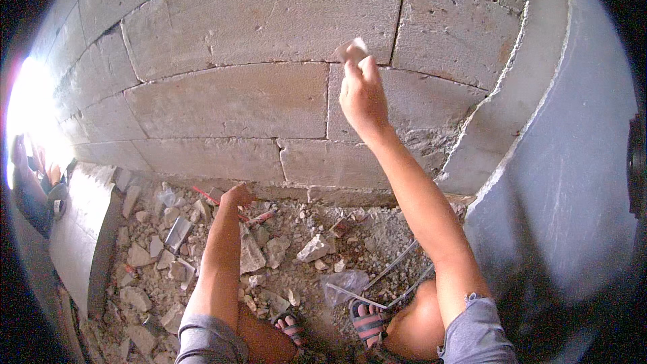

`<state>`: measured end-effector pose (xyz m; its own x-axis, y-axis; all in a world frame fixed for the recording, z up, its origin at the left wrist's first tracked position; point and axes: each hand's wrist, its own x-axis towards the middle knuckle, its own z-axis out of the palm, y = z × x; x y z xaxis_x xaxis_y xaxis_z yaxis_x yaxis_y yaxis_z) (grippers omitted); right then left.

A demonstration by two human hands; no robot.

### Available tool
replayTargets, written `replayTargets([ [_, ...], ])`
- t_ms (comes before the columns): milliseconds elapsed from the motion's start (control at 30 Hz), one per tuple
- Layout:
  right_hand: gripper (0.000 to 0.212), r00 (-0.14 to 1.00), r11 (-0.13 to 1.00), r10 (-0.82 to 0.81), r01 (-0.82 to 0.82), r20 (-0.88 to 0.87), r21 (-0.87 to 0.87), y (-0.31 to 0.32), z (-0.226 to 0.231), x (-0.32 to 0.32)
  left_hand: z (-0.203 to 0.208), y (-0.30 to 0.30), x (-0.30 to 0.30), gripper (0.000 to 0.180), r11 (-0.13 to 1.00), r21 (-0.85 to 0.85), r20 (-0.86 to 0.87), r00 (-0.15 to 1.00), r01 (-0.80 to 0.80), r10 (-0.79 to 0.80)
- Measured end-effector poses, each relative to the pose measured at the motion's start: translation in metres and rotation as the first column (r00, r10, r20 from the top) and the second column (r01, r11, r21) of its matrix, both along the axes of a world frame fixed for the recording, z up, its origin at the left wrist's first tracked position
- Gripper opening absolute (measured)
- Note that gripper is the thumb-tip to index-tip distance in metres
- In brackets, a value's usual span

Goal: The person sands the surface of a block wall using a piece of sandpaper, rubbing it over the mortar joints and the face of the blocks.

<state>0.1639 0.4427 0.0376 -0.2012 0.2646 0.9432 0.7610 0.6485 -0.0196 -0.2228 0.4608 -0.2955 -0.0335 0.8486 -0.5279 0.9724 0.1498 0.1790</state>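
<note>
My right hand (364, 98) is raised against the block wall (226, 98), its fingers closed on a small pale flat piece (352, 50). Motion blur hides the exact kind of that piece, and it lies close to or against the wall face. Low down, my left hand (237, 195) hangs beside the foot of the wall, above the rubble (253, 253). Its fingers are small and blurred, so their grip does not show. Red strips (261, 218) lie among the debris near that hand.
Broken block pieces cover the floor around my sandaled feet (367, 322). A bent grey strip (399, 264) and clear plastic (345, 286) lie by the right foot. A pale board (79, 229) leans at left; a smooth grey surface (573, 162) stands at right.
</note>
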Motion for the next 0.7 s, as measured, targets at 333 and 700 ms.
replayTargets([
  [333,0.043,0.998,0.996,0.012,-0.007,0.055,-0.091,0.000,-0.015,0.003,-0.015,0.012,-0.009,0.030,0.998,-0.049,-0.115,0.993,0.034,-0.040],
  [700,0.047,0.997,0.996,-0.031,0.026,0.068,0.082,0.010,-0.003,0.001,0.013,-0.002,0.004,0.035,0.985,-0.067,-0.145,0.975,0.160,-0.168],
])
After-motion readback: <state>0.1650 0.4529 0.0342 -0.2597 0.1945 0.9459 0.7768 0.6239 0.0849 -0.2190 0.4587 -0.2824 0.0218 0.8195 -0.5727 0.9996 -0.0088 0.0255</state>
